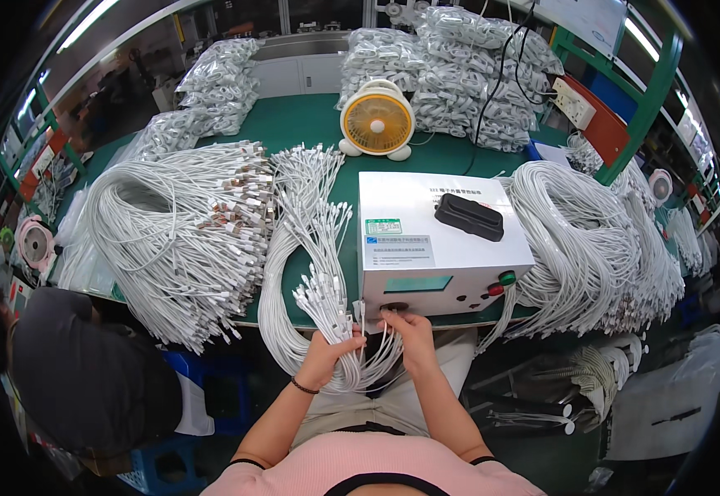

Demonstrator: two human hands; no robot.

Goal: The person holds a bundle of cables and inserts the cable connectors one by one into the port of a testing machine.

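The left hand [327,351] clenches a bundle of white cables [314,273] while the right hand [405,331] pinches one cable end at the white tester box [430,240], which bears green and white labels [397,244], on the green bench [302,124].

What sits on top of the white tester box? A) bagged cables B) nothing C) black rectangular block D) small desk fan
C: a black rectangular block lies on the top face of the white box; the yellow fan stands behind it on the green table.
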